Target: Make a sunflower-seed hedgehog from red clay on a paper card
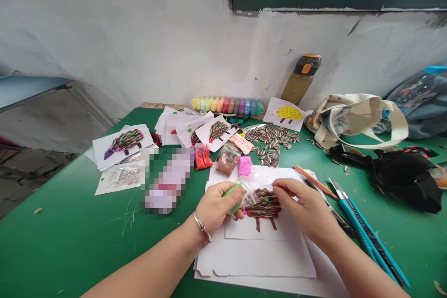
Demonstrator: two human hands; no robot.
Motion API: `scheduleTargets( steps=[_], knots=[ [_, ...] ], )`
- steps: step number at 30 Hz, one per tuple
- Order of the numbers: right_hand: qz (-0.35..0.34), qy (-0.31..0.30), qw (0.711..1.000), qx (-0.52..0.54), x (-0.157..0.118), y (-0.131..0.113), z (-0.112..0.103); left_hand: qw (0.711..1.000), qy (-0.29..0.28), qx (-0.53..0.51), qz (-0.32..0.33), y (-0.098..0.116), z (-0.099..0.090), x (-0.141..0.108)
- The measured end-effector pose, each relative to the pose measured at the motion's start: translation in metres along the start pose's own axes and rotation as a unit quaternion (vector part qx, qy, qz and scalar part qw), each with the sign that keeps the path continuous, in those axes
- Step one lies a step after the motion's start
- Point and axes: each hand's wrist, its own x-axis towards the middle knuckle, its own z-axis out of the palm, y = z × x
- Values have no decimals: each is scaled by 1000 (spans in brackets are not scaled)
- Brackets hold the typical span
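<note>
My left hand [221,202], with a silver bracelet at the wrist, is closed around a clear bag of green clay [234,198]. Beneath the hands lies a white card [244,230] bearing a hedgehog [263,204] covered in sunflower seeds, with brown legs and a green dot. My right hand [296,200] is at the hedgehog's upper right edge, thumb and fingertips pinched together; whatever they may hold is too small to make out. Under the card is a stack of white paper [258,260].
Sunflower seeds [275,139], bags of red clay [203,156] and brown clay [227,159], and finished cards [122,144] lie behind. Blue-handled tools [366,233] are at right. A bottle [302,79] and cloth bag [356,121] stand near the wall.
</note>
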Motion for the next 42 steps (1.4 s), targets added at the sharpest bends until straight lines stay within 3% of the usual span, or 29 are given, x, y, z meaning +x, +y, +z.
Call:
scheduleTargets(
  steps=[5,11,19,23,31,42],
  knots=[
    [-35,18,999,4,-1,3,1,1000,7,-2,4,1,1,-1],
    [-31,16,999,10,-1,1,2,1000,3,-8,6,2,1,0],
    [-107,-16,994,-18,-4,-8,5,1000,-8,9,4,5,1,2],
    [-140,11,989,-45,-9,-11,14,1000,-10,20,10,5,3,0],
    [-111,43,990,-72,0,-12,25,1000,0,4,13,6,3,0],
    [-131,16,984,-120,1,-9,27,1000,9,-22,3,6,2,1]
  ],
)
